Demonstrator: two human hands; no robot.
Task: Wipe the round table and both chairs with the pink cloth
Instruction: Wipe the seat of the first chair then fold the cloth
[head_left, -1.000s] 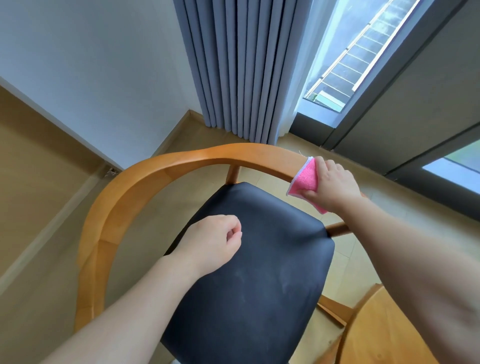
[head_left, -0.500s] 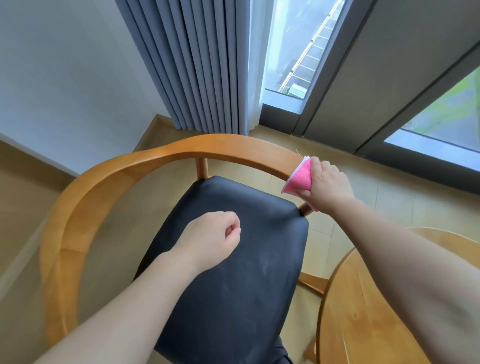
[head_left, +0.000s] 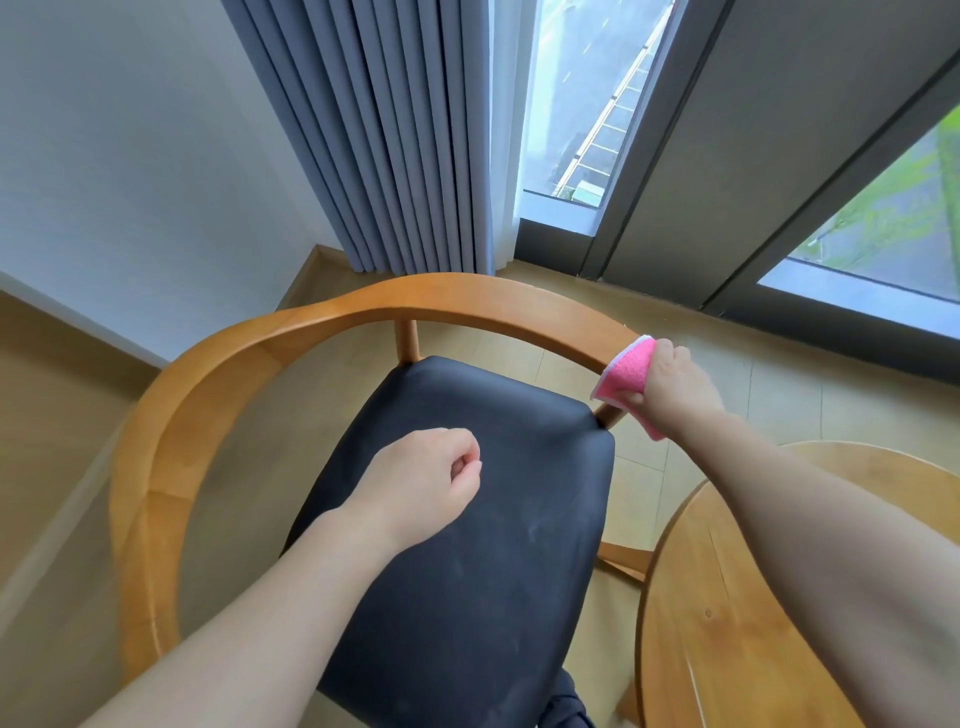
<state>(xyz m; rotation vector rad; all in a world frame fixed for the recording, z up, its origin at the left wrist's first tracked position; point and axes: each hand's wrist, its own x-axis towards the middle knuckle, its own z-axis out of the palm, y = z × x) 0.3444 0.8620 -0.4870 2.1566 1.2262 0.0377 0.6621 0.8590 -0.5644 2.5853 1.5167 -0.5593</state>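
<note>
A wooden chair with a curved backrest rail (head_left: 291, 332) and a black padded seat (head_left: 467, 545) fills the middle of the view. My right hand (head_left: 675, 387) grips the pink cloth (head_left: 626, 374) and presses it on the right end of the rail, above the seat's far right corner. My left hand (head_left: 421, 480) hovers over the seat as a loose fist, holding nothing. The round wooden table (head_left: 727, 623) shows at the lower right, partly hidden by my right forearm. A second chair is out of view.
Grey curtains (head_left: 395, 135) hang behind the chair, beside a floor-length window (head_left: 582, 104) with a dark frame (head_left: 727, 156). A white wall (head_left: 130, 156) stands to the left. Beige floor tiles (head_left: 779, 384) lie between chair, table and window.
My right hand has slid the pink cloth along the rail toward its right end. The view has turned right, showing more of the round table. My left hand stays over the seat.
</note>
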